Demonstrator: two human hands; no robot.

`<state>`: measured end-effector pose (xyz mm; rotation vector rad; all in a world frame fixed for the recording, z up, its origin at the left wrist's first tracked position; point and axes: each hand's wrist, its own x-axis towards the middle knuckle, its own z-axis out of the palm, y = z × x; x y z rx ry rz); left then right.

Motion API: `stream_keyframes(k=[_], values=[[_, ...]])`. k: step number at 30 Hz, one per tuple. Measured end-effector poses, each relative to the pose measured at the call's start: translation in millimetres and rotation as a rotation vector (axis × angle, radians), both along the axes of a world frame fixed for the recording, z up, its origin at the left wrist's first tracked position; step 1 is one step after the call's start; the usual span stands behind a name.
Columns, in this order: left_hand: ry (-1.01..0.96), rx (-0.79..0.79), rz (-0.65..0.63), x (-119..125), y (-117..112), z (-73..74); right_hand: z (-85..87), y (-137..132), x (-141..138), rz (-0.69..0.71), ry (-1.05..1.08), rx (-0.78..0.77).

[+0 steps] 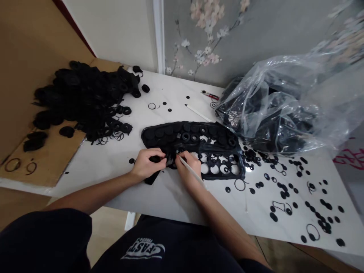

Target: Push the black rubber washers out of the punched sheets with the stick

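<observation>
A black rubber sheet (222,146) lies on the table, its rows of round spots partly filled with black discs and rings, partly open holes. My left hand (150,163) is closed on the near left part of this sheet, thumb and fingers pinching the rubber. My right hand (190,168), just beside it, grips a slim white pen-like tool (193,173) whose tip points at the sheet between the hands. The tip itself is hidden by the fingers and dark rubber. A few black rings (186,137) sit in the sheet's far row.
Black rubber parts are heaped (85,91) at the left, partly on cardboard (42,167). A clear plastic bag (273,102) with black contents stands back right. Small black discs (284,187) litter the right side. Another white pen-like tool (197,112) and a red cutter (210,95) lie behind the sheet.
</observation>
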<state>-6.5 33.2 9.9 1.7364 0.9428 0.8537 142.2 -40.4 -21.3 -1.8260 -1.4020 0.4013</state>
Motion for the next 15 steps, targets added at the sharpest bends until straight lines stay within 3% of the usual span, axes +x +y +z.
stream_keyframes(k=[5, 9, 12, 15], values=[[-0.564, -0.561, 0.096, -18.7, 22.0, 42.2, 3.7, 0.9, 3.3, -0.098, 0.158, -0.053], [-0.667, -0.784, -0.022, -30.3, 23.9, 76.6, 10.8, -1.7, 6.9, -0.083, 0.442, -0.032], [-0.642, -0.934, 0.000, -29.2, 14.5, 81.7, 17.9, -5.5, 8.8, -0.066, 0.569, 0.085], [-0.638, -1.035, 0.077, -25.6, 8.1, 73.3, 27.1, -10.5, 6.6, -0.052, 0.618, 0.113]])
